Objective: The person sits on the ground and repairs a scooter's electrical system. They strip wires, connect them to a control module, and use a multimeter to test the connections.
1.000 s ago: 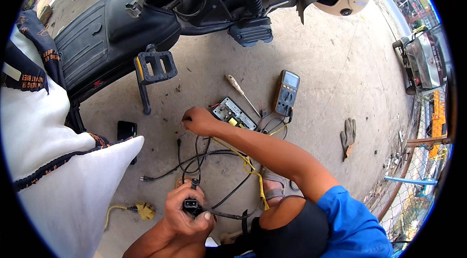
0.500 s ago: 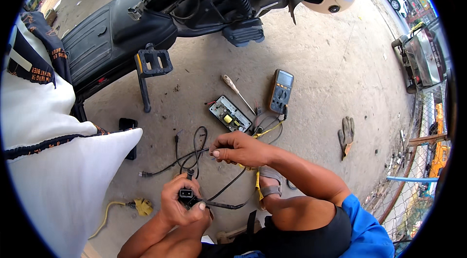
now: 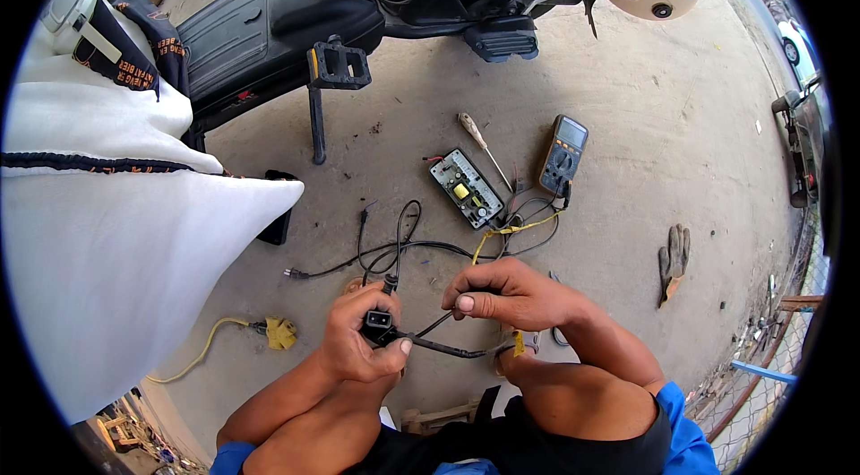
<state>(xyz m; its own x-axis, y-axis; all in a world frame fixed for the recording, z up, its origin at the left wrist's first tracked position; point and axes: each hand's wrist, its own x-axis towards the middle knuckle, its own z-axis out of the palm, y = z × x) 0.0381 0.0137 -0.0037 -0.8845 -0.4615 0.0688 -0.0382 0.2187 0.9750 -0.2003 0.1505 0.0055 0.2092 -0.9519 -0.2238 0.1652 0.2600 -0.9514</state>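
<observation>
The black connector [image 3: 379, 320] is in your left hand [image 3: 356, 332], whose fingers are curled around it, probably so that its open end faces you. Just beside, your right hand [image 3: 503, 294] pinches a thin black cable [image 3: 434, 325], seemingly to hold it apart. Beyond, the circuit board [image 3: 466, 189], screwdriver [image 3: 485, 151] and multimeter [image 3: 563, 154] lie near together, apparently for easy reach.

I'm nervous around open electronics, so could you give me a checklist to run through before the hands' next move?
1. Left hand secure on the black connector: ok, fingers wrapped around it.
2. Right hand gripping the black cable: cannot tell; the cable might pass behind.
3. Black plug disconnected: ok, prongs free on the ground.
4. Circuit board covered: not ok, components exposed.
5. Hands gloved: not ok, a glove lies aside.
6. Multimeter reading: cannot tell, too small.
</observation>
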